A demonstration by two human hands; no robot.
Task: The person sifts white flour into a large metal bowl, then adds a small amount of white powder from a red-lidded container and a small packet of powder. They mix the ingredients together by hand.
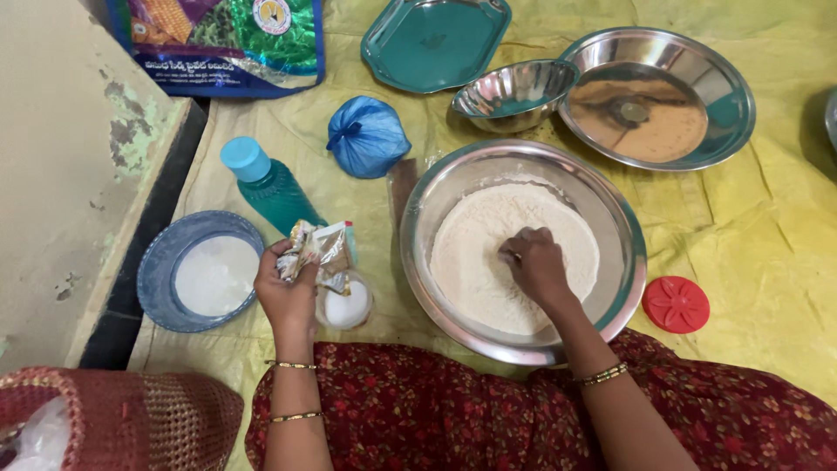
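The right hand (534,264) is sunk knuckles-up into the mound of white flour (488,262), fingers curled together and their tips buried in it, so whether they pinch any flour cannot be told; the flour fills the bottom of the large steel mixing bowl (629,262), which sits on a yellow sheet (767,235) just in front of the person's red floral lap (453,410).

The left hand (283,288) is to the left of the mixing bowl, fingers closed tight around a crumpled foil sachet (318,249); just below the sachet, touching the hand, a small clear bag of white powder (347,305) lies beside the bowl's left rim.

Farther left of the mixing bowl stands a blue plate (153,279) holding white powder; behind it, a teal bottle with a light blue cap (266,185) lies tilted; a knotted blue plastic bag (366,137) sits near the bowl's far left rim.

Beyond the mixing bowl, a small steel bowl (514,92) leans against a wide steel plate (724,96); a teal tray (436,39) lies farther back; a printed green and blue packet (227,44) is at the far left corner.

To the right of the mixing bowl, near its rim, lies a red round lid (676,304); a woven red bag (131,419) rests well to the bowl's near left.
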